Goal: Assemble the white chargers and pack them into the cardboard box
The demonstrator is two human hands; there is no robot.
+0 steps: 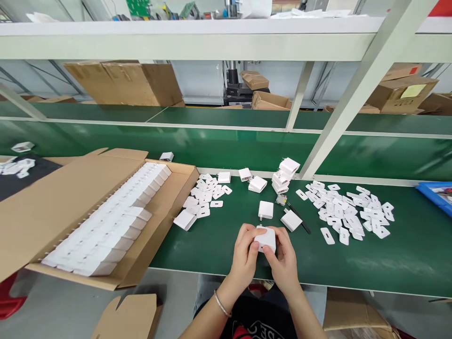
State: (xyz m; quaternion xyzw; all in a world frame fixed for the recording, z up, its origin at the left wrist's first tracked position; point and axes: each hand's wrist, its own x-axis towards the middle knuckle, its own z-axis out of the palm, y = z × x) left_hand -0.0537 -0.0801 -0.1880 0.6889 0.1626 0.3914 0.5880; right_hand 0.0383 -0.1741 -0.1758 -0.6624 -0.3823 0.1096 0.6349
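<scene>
Between both hands is a white charger (265, 239), held just above the green table near its front edge. My left hand (246, 247) grips its left side, fingers closed around it. My right hand (282, 254) closes on its right side, the thumb on the near face. Just beyond the hands, another charger (266, 210) sits on the table. To the right lies a further charger (291, 220) beside black tweezers (299, 218) and a small bare circuit part (281, 200). Several chargers (288, 167) are piled farther back.
An open cardboard box (176, 197) on the left holds rows of white chargers. White faceplates (201, 193) lie beside it, and a larger heap of faceplates (342, 209) spreads on the right. A slanted white post (339, 108) rises behind the table. A blue tray (436, 197) sits far right.
</scene>
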